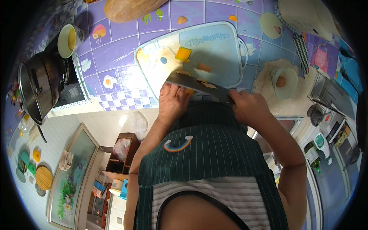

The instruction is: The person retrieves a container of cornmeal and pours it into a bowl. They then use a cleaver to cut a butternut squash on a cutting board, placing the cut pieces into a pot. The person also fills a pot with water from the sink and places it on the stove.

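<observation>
My right hand (247, 106) is closed around the handle of a wide-bladed kitchen knife (201, 86), whose blade reaches left over the near edge of a pale blue and white cutting board (212, 72). At the blade's tip end, my left hand (174, 100) rests its fingers on a yellow-orange piece (189, 91), perhaps pumpkin, mostly hidden below the blade. Thin peel pieces (207, 84) cling to the blade. Beyond it, a yellow chunk with green rind (183, 54) and a peel scrap (204, 67) lie on the board.
A pot (43, 83) and a bowl with yellow contents (66, 41) stand at the left, by the stove. At the right, a pale bowl (284, 83) holds a brown egg-like thing. A large tan gourd-like thing (132, 8) lies behind the board. A rack (330, 92) is farther right.
</observation>
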`<state>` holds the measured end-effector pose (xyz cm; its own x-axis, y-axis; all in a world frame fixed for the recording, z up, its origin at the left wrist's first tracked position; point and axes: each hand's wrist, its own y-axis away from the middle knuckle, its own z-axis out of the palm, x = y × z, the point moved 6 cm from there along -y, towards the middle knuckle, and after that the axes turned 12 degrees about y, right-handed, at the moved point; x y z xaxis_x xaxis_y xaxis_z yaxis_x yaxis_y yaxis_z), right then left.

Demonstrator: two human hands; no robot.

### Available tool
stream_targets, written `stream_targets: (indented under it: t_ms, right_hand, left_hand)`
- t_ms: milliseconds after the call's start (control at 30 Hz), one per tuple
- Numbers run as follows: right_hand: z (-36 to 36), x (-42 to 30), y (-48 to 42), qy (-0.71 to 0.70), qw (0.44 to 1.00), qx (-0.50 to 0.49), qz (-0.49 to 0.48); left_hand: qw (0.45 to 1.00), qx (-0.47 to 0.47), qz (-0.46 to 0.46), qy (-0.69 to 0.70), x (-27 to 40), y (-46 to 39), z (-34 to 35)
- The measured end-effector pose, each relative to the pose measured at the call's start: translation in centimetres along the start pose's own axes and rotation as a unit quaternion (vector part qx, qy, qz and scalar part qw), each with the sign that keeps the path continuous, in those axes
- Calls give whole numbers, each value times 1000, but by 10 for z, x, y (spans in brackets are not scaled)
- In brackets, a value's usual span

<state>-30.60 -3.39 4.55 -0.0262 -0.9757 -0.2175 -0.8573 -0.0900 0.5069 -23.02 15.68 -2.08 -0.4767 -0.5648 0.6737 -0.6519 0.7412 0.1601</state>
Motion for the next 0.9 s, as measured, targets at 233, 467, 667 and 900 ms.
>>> stream_targets:
  t_ms: [233, 467, 667, 900]
  right_hand:
    - [35, -17, -46, -45, 996, -67, 42]
    - [37, 11, -49, -161, 984, -5, 72]
    - [21, 13, -31, -178, 982, -3, 64]
    - [22, 13, -1, -113, 990, 80, -2]
  left_hand:
    - [999, 22, 18, 37, 5, -5, -6]
    - [998, 68, 8, 16, 9, 7, -14]
    - [991, 65, -86, 77, -16, 13, -6]
    - [996, -77, 36, 22, -10, -1, -33]
